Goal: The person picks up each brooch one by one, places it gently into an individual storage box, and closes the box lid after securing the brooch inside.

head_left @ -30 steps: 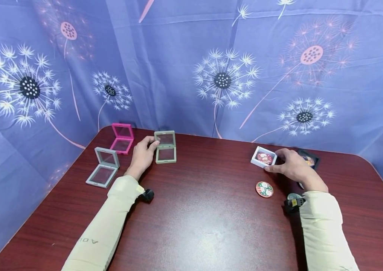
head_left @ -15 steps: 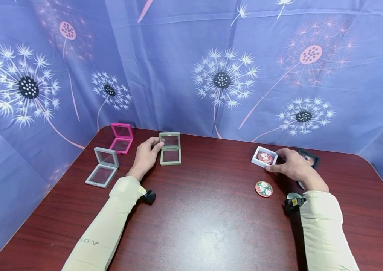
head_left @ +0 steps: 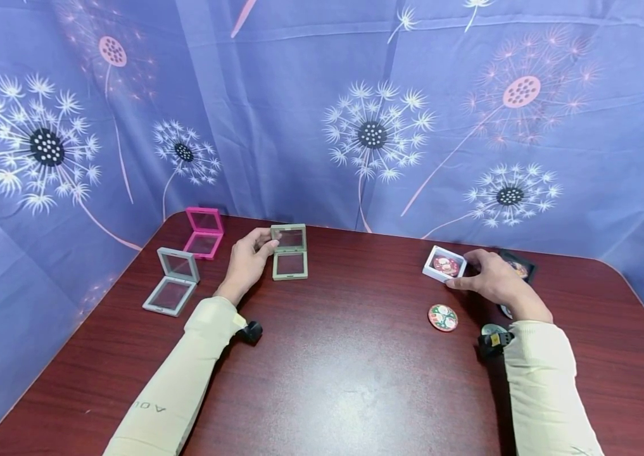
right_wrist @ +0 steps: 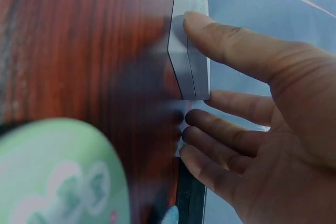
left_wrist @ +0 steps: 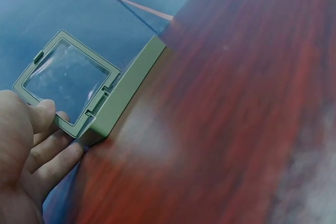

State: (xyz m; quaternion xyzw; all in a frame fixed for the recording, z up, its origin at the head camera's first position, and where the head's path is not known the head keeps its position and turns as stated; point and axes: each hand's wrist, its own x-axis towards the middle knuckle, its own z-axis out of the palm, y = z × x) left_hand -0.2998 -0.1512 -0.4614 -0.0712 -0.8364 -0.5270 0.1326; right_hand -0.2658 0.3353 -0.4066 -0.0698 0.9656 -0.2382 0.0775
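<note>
My left hand (head_left: 246, 261) pinches the left edge of a sage-green display case (head_left: 290, 276), its lid raised, with thumb in front and fingers behind. Clear film fills the frames of this case, seen close in the left wrist view, where its base (left_wrist: 126, 95) touches the table. Over on the right, my right hand (head_left: 495, 278) holds a closed white display case (head_left: 434, 273) with a red patterned disc (head_left: 446, 266) inside. The right wrist view has the thumb (right_wrist: 226, 38) against the white case's side (right_wrist: 181, 40); the index fingertip is partly hidden behind it.
A pink case (head_left: 204, 245) and a grey case (head_left: 170, 296) stand with raised lids at the left. Near the right hand lie a red-and-green disc (head_left: 443, 318), a pale green disc (head_left: 493, 329) below the wrist, and a black case (head_left: 525, 266), partly covered.
The left hand has slid the green case a short way right and slightly nearer. My right hand stays in place on the white case.
</note>
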